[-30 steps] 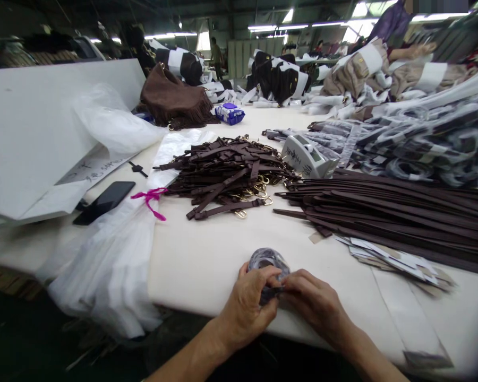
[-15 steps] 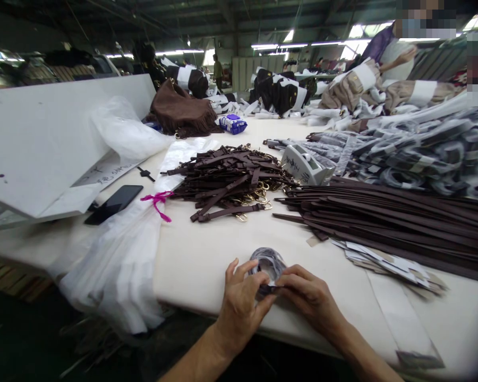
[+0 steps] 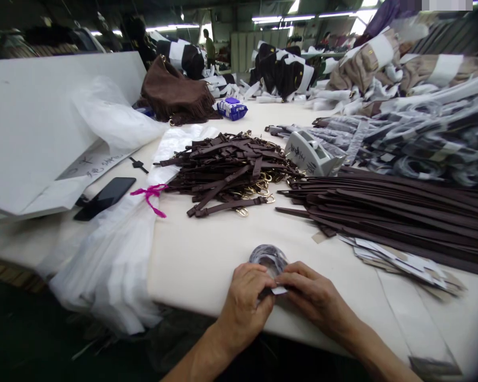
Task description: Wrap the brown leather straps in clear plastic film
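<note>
From here I see the left hand (image 3: 246, 296) and right hand (image 3: 317, 293), fingers nearly closed, pinching the near side of a plastic-wrapped coil (image 3: 266, 251) by the edge of the counter (image 3: 199, 260). It looks light, springy and slippery, best held with all loops pinched together.

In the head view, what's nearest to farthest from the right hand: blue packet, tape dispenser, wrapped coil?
From the right hand:
1. Wrapped coil: right beside it, leftward.
2. Tape dispenser: beyond it, across the table.
3. Blue packet: farther back, left.
</note>
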`<action>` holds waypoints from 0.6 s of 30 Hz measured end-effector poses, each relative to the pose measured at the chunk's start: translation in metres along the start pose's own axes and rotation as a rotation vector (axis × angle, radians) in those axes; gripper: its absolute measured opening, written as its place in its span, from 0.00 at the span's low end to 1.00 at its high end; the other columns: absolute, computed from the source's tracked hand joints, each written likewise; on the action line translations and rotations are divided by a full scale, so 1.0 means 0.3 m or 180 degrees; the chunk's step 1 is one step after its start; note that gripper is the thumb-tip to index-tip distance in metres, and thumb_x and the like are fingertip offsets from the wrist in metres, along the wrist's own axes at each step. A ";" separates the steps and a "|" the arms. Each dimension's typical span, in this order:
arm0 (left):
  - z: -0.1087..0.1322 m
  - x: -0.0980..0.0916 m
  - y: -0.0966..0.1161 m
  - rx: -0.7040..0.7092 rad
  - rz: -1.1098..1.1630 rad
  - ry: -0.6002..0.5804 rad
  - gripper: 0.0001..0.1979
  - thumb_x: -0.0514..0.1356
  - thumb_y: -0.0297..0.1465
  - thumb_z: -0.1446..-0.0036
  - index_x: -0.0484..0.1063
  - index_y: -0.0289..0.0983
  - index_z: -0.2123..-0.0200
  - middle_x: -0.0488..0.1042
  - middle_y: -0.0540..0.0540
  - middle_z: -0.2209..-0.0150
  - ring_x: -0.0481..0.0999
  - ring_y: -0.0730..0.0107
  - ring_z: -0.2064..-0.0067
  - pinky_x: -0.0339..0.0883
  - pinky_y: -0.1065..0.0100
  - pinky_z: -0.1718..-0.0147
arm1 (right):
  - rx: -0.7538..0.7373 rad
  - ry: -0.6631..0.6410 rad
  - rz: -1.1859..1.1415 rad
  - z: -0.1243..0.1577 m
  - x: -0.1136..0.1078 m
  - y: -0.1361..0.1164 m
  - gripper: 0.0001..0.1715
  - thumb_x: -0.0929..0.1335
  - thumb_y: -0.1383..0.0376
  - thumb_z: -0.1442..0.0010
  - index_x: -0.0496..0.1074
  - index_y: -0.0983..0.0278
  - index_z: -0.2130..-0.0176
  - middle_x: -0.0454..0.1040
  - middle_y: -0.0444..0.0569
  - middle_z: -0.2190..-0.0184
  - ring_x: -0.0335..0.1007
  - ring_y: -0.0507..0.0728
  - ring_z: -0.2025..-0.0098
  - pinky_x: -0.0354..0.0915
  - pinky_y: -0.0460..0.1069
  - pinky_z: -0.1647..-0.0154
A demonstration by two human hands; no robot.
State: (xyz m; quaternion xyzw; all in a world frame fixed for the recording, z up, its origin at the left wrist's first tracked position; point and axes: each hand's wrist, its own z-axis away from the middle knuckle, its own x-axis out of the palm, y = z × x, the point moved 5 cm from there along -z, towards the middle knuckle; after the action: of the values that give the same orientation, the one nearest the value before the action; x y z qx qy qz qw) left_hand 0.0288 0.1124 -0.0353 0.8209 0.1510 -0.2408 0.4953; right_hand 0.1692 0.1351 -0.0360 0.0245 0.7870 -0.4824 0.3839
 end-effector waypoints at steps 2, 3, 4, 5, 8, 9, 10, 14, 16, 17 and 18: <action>-0.005 -0.002 -0.003 -0.0092 0.0065 0.0045 0.11 0.59 0.18 0.54 0.69 0.37 0.67 0.75 0.48 0.68 0.71 0.63 0.57 0.64 0.59 0.54 | -0.0020 -0.0105 0.0033 -0.001 -0.002 0.000 0.15 0.61 0.74 0.41 0.70 0.63 0.56 0.66 0.51 0.63 0.68 0.53 0.62 0.65 0.44 0.63; -0.006 -0.004 -0.003 -0.0120 0.0090 0.0069 0.12 0.59 0.18 0.55 0.69 0.38 0.68 0.76 0.48 0.68 0.71 0.63 0.57 0.64 0.59 0.54 | -0.0013 -0.0112 0.0038 -0.002 -0.003 0.001 0.15 0.61 0.74 0.41 0.70 0.63 0.57 0.66 0.51 0.63 0.68 0.53 0.62 0.65 0.45 0.63; -0.007 -0.007 -0.002 -0.0154 0.0108 0.0078 0.12 0.59 0.18 0.55 0.70 0.38 0.68 0.76 0.49 0.68 0.71 0.63 0.57 0.64 0.59 0.54 | -0.0003 -0.0106 0.0031 -0.002 -0.005 0.002 0.14 0.62 0.74 0.42 0.71 0.63 0.58 0.66 0.51 0.64 0.68 0.53 0.62 0.65 0.45 0.63; -0.008 -0.010 -0.001 -0.0204 0.0120 0.0070 0.12 0.59 0.18 0.56 0.70 0.38 0.68 0.76 0.48 0.68 0.71 0.62 0.57 0.64 0.59 0.54 | 0.0008 -0.0093 0.0015 -0.003 -0.006 0.002 0.13 0.62 0.74 0.42 0.71 0.64 0.60 0.66 0.50 0.64 0.68 0.53 0.63 0.65 0.45 0.63; -0.011 -0.015 -0.001 -0.0400 0.0169 -0.0017 0.12 0.58 0.18 0.56 0.70 0.37 0.68 0.75 0.47 0.68 0.70 0.62 0.55 0.64 0.59 0.54 | 0.0005 -0.0061 -0.0043 -0.007 -0.007 0.001 0.12 0.62 0.74 0.42 0.72 0.64 0.61 0.67 0.51 0.64 0.69 0.53 0.63 0.65 0.45 0.64; -0.012 -0.015 -0.001 -0.0462 0.0181 -0.0040 0.11 0.58 0.18 0.56 0.70 0.37 0.69 0.75 0.47 0.68 0.70 0.62 0.55 0.64 0.59 0.54 | 0.0017 -0.0056 -0.0073 -0.009 -0.008 0.002 0.12 0.62 0.74 0.42 0.72 0.64 0.61 0.67 0.51 0.64 0.69 0.52 0.64 0.65 0.45 0.64; -0.014 -0.015 -0.002 -0.0508 0.0188 -0.0046 0.10 0.57 0.18 0.56 0.70 0.37 0.70 0.74 0.47 0.69 0.70 0.61 0.55 0.64 0.59 0.54 | 0.0042 -0.0056 -0.0119 -0.011 -0.008 0.003 0.11 0.62 0.73 0.42 0.72 0.64 0.62 0.68 0.50 0.64 0.69 0.52 0.64 0.64 0.45 0.64; -0.018 -0.008 -0.001 -0.0548 0.0171 -0.0002 0.09 0.57 0.19 0.55 0.70 0.38 0.72 0.74 0.47 0.70 0.70 0.61 0.57 0.64 0.58 0.55 | 0.0194 -0.0116 -0.0395 -0.018 -0.012 0.013 0.09 0.64 0.71 0.42 0.73 0.63 0.64 0.69 0.49 0.65 0.69 0.52 0.64 0.64 0.44 0.64; -0.018 -0.004 0.000 -0.0502 0.0142 0.0026 0.09 0.56 0.19 0.55 0.70 0.38 0.72 0.74 0.47 0.70 0.70 0.61 0.57 0.64 0.58 0.55 | 0.0191 -0.0132 -0.0468 -0.020 -0.014 0.015 0.08 0.64 0.72 0.42 0.73 0.63 0.65 0.69 0.49 0.66 0.69 0.52 0.65 0.64 0.44 0.64; -0.018 -0.004 0.000 -0.0468 0.0124 0.0042 0.10 0.56 0.19 0.55 0.70 0.38 0.72 0.74 0.47 0.70 0.70 0.61 0.57 0.64 0.58 0.55 | 0.0161 -0.0133 -0.0472 -0.021 -0.015 0.014 0.09 0.64 0.73 0.43 0.72 0.63 0.65 0.70 0.49 0.66 0.69 0.52 0.64 0.64 0.44 0.64; -0.019 -0.004 0.000 -0.0425 0.0107 0.0055 0.10 0.56 0.19 0.55 0.70 0.38 0.72 0.74 0.47 0.70 0.70 0.61 0.57 0.64 0.57 0.56 | 0.0115 -0.0127 -0.0461 -0.021 -0.016 0.012 0.09 0.64 0.73 0.43 0.72 0.63 0.65 0.70 0.49 0.65 0.69 0.52 0.64 0.64 0.45 0.64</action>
State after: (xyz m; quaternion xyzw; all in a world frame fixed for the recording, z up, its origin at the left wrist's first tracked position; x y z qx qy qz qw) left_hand 0.0291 0.1174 -0.0324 0.7905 0.1572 -0.2147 0.5517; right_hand 0.1704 0.1436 -0.0343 -0.0352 0.7701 -0.5234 0.3630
